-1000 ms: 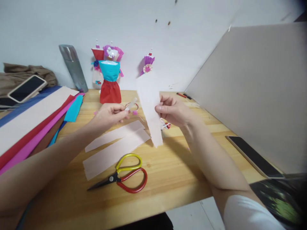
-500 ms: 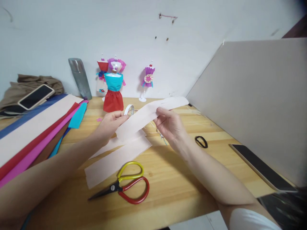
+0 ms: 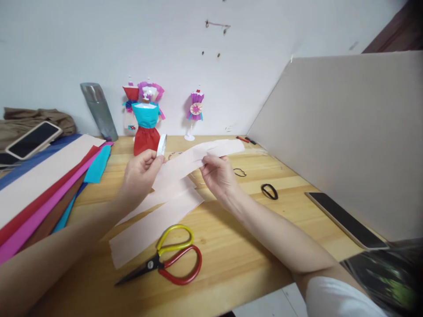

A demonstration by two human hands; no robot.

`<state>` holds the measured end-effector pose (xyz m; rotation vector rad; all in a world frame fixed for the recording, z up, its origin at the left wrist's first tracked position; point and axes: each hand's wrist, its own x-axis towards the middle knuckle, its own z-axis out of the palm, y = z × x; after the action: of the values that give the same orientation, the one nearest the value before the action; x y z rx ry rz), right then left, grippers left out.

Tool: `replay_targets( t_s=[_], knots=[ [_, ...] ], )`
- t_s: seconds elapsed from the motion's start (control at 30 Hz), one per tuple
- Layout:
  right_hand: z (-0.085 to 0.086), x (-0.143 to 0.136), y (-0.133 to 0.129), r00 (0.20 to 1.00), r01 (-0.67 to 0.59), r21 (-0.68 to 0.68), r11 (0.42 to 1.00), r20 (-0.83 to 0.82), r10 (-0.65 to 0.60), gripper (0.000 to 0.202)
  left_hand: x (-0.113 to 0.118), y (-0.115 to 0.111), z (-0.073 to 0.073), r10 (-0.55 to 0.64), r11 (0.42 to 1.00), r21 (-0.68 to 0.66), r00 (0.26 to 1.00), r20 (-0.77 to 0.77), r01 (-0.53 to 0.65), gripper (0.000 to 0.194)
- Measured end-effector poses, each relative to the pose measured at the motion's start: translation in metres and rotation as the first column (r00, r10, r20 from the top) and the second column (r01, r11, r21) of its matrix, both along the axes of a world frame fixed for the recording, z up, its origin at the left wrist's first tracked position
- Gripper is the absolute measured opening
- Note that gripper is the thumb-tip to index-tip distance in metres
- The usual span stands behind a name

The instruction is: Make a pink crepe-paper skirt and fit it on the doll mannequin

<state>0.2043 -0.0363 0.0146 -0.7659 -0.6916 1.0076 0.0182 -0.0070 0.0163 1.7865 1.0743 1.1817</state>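
A pale pink strip (image 3: 185, 164), paper or thin fabric, is raised above the table. My right hand (image 3: 218, 176) pinches its lower edge between thumb and fingers. My left hand (image 3: 140, 174) is closed on a white roll of tape (image 3: 161, 145), beside the strip's left end. More pale pink strips (image 3: 153, 233) lie flat below the raised one. Scissors (image 3: 172, 259) with one yellow and one red handle rest in front of them, their blades pointing left. Behind my left hand a small dress form (image 3: 146, 123) wears a turquoise top and red skirt.
Coloured strips (image 3: 49, 207) are stacked at left, near a phone (image 3: 33, 140) and a grey bottle (image 3: 99, 112). More dressed forms (image 3: 196, 110) stand by the wall. At right lie a black hair tie (image 3: 269, 191), another phone (image 3: 346, 220) and an upright board (image 3: 343, 141).
The tape roll has turned more edge-on in my left hand. My right hand still pinches the strip, which now sits flatter. The whole view has shifted slightly to the right.
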Motion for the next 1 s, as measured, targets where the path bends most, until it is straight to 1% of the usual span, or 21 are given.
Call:
replay_targets(
  t_s=[0.07, 0.13, 0.2, 0.27, 0.33, 0.4, 0.47, 0.5, 0.57, 0.6, 0.67, 0.73, 0.77, 0.8, 0.87, 1.0],
  knots=[
    [0.000, -0.005, -0.003, 1.000, -0.015, -0.007, 1.000, 0.001, 0.015, 0.030, 0.001, -0.002, -0.003, 0.017, 0.998, 0.064, 1.000, -0.018, -0.016, 0.022],
    [-0.001, -0.009, -0.005, 0.999, -0.041, -0.010, 0.999, -0.019, 0.041, 0.034, 0.002, -0.004, -0.004, 0.075, 0.988, 0.141, 0.995, -0.059, -0.066, 0.022],
    [-0.003, -0.012, -0.007, 0.996, -0.074, -0.003, 0.997, -0.058, 0.073, 0.036, 0.003, -0.005, -0.004, 0.126, 0.974, 0.202, 0.987, -0.103, -0.103, 0.022],
    [-0.005, -0.012, -0.008, 0.987, -0.105, 0.010, 0.994, -0.122, 0.105, 0.036, 0.003, -0.006, -0.004, 0.142, 0.965, 0.240, 0.982, -0.126, -0.108, 0.021],
    [-0.007, -0.008, -0.008, 0.968, -0.135, 0.025, 0.991, -0.208, 0.137, 0.031, 0.003, -0.006, -0.002, 0.143, 0.958, 0.267, 0.981, -0.128, -0.105, 0.018],
    [-0.007, 0.000, -0.006, 0.943, -0.151, 0.056, 0.987, -0.292, 0.160, 0.021, 0.003, -0.006, -0.001, 0.148, 0.952, 0.288, 0.981, -0.129, -0.106, 0.017],
    [-0.006, 0.010, -0.001, 0.929, -0.139, 0.111, 0.984, -0.330, 0.168, 0.014, 0.003, -0.006, -0.001, 0.145, 0.949, 0.300, 0.980, -0.138, -0.098, 0.017],
    [-0.005, 0.017, 0.003, 0.932, -0.124, 0.140, 0.982, -0.323, 0.164, 0.013, 0.004, -0.006, 0.000, 0.141, 0.948, 0.304, 0.980, -0.143, -0.092, 0.018],
    [-0.004, 0.030, 0.010, 0.958, -0.092, 0.180, 0.979, -0.252, 0.136, 0.016, 0.004, -0.006, 0.000, 0.132, 0.947, 0.310, 0.981, -0.144, -0.082, 0.018],
    [-0.004, 0.037, 0.014, 0.976, -0.073, 0.186, 0.980, -0.188, 0.108, 0.018, 0.005, -0.006, 0.000, 0.127, 0.948, 0.310, 0.981, -0.145, -0.077, 0.019],
    [-0.004, 0.050, 0.022, 1.000, -0.024, 0.189, 0.982, -0.002, 0.025, 0.018, 0.005, -0.006, 0.000, 0.119, 0.950, 0.303, 0.983, -0.141, -0.071, 0.019],
    [-0.003, 0.061, 0.026, 0.977, -0.005, 0.178, 0.984, 0.210, -0.033, 0.019, 0.004, -0.005, -0.001, 0.112, 0.957, 0.283, 0.984, -0.137, -0.070, 0.020],
    [-0.003, 0.066, 0.027, 0.952, -0.018, 0.159, 0.987, 0.304, -0.032, 0.020, 0.004, -0.004, -0.001, 0.107, 0.961, 0.266, 0.985, -0.134, -0.068, 0.020],
    [-0.002, 0.071, 0.027, 0.925, -0.040, 0.132, 0.990, 0.379, -0.014, 0.021, 0.004, -0.003, -0.001, 0.102, 0.966, 0.249, 0.986, -0.129, -0.067, 0.020],
    [0.002, 0.081, 0.026, 0.876, -0.094, 0.062, 0.994, 0.480, 0.053, 0.025, 0.003, -0.001, -0.001, 0.096, 0.974, 0.215, 0.989, -0.116, -0.069, 0.021],
    [0.010, 0.098, 0.021, 0.783, -0.187, -0.096, 0.978, 0.587, 0.207, 0.031, 0.002, 0.002, -0.001, 0.064, 0.986, 0.160, 0.995, -0.077, -0.051, 0.021]
  ],
)
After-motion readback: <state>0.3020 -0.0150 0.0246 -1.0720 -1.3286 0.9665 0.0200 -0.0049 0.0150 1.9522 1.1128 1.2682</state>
